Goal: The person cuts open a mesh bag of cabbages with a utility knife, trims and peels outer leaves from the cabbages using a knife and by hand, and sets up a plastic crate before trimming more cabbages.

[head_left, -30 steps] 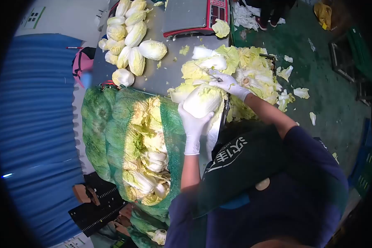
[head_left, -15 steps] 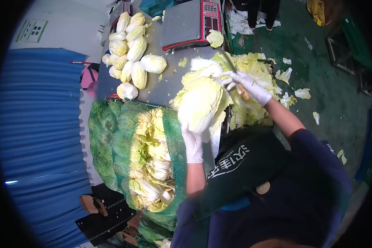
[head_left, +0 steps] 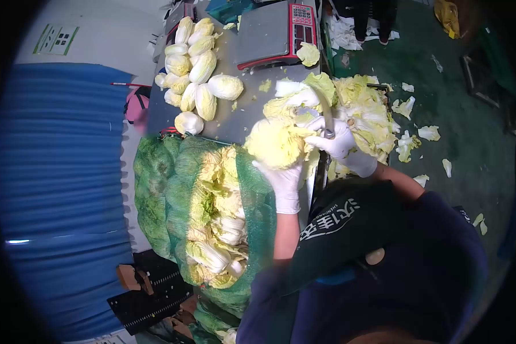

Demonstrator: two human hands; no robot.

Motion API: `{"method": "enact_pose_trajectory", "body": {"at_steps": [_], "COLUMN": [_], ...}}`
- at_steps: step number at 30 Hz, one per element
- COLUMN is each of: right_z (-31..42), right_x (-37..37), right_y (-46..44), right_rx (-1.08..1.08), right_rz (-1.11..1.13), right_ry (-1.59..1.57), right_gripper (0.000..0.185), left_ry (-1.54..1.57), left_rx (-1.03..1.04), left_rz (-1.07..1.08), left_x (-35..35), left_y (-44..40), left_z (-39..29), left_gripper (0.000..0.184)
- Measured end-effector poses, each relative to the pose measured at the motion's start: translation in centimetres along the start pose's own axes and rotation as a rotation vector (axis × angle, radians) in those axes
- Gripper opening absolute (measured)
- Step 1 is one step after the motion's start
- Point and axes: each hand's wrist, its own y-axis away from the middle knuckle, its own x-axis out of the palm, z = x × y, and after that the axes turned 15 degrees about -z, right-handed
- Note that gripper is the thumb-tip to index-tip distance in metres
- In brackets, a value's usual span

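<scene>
- Gloved in white, the left hand (head_left: 284,186) is cupped around the near side of a leafy cabbage (head_left: 274,143), which is held over the near edge of the table (head_left: 249,97).
- A knife (head_left: 327,112) with a curved blade is gripped in the right hand (head_left: 339,140), also gloved; the blade is pointed away from the body, and the fingers are brought close to the right side of the cabbage.
- A dark apron (head_left: 350,229) with white lettering is worn in front of the body.
- To the left of the left arm, whole cabbages and yellow leaves are seen through the opening of a green mesh bag (head_left: 178,192).
- Just beyond the held cabbage, cut leaves (head_left: 295,94) are spread on the table; a larger leaf heap (head_left: 364,106) is piled to the right.
- Pale cabbages (head_left: 203,67) are grouped at the table's far left.
- Beside them, a red-trimmed scale (head_left: 262,35) is placed, with a single leaf (head_left: 308,54) lying at its near right corner.
- Leaf scraps (head_left: 429,133) are scattered over the green floor (head_left: 441,103).
- Farther off, a person's dark-clad legs (head_left: 375,20) are seen near crumpled white material (head_left: 343,34).
</scene>
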Motion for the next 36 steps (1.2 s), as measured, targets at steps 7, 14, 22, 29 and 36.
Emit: {"method": "enact_pose_trajectory", "body": {"at_steps": [7, 14, 22, 29, 36], "right_z": [1.6, 4.0, 1.7, 4.1, 3.7], "right_x": [-2.4, -3.2, -5.7, -3.9, -5.5], "right_y": [-1.3, -0.7, -1.8, 0.4, -1.4], "right_rx": [0.004, -0.010, 0.164, 0.111, 0.134], "right_rz": [-0.028, -0.194, -0.518, -0.262, -0.313], "right_ry": [-0.061, -0.052, -0.302, -0.017, -0.107], "right_gripper": [0.012, 0.012, 0.019, 0.013, 0.012], "left_ry": [-0.289, -0.515, -0.713, -1.292, -0.578], "left_rx": [0.042, 0.043, 0.055, 0.362, -0.070], "left_rz": [-0.028, -0.071, -0.104, -0.003, -0.181], "left_x": [-1.3, -2.6, -3.4, -2.7, -4.3], "left_y": [-1.5, -2.3, -3.3, -4.0, -2.4], "left_z": [-0.2, 0.0, 0.3, 0.6, 0.8], "left_gripper": [0.072, 0.064, 0.055, 0.049, 0.046]}}
